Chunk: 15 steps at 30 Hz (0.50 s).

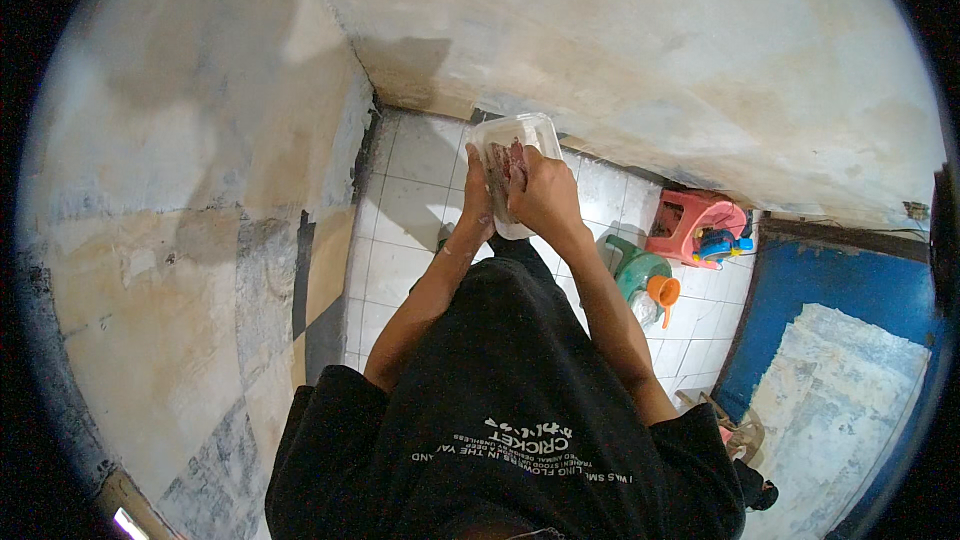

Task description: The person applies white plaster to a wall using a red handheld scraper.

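A clear plastic tub [537, 126] is held up in front of me, above the tiled floor. My left hand [477, 195] grips its left side, thumb along the rim. Over its right side, my right hand [546, 192] reaches in with bent fingers, closed around a reddish-brown piece [516, 157] whose kind I cannot make out. Greyish smears show inside the tub beside the fingers. Part of the tub's right wall is hidden behind my right hand.
Patchy plastered walls meet in a corner [372, 90] ahead. On the white tiled floor [400, 225], to the right, are a pink plastic stool [672, 222], a blue-and-yellow object [722, 244], a green container [636, 269] and an orange cup [662, 290]. A peeling blue panel [800, 275] stands farther right.
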Available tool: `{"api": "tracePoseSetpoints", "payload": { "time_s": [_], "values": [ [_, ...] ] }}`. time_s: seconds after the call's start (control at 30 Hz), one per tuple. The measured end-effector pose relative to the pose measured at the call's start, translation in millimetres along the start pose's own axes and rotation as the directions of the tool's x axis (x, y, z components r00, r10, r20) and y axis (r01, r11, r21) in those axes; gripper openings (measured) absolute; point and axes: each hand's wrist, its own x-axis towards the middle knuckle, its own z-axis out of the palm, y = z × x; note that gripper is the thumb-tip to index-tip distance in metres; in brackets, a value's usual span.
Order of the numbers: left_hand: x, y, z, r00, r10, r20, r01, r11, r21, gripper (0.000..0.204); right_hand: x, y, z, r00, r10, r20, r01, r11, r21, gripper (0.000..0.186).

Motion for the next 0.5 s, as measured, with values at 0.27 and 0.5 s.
{"api": "tracePoseSetpoints", "payload": {
  "time_s": [0.27, 0.5],
  "values": [
    [-9, 4, 3, 0.993, 0.03, 0.115, -0.02, 0.996, -0.084, 0.073, 0, -5, -20, 1.0, 0.017, -0.017, -0.015, 0.995, 0.094, 0.015],
    [-9, 9, 3, 0.997, -0.011, 0.08, 0.01, 1.0, 0.007, 0.074, 3, 6, -7, 0.999, 0.048, 0.021, -0.047, 0.999, -0.005, 0.014]
  ]
}}
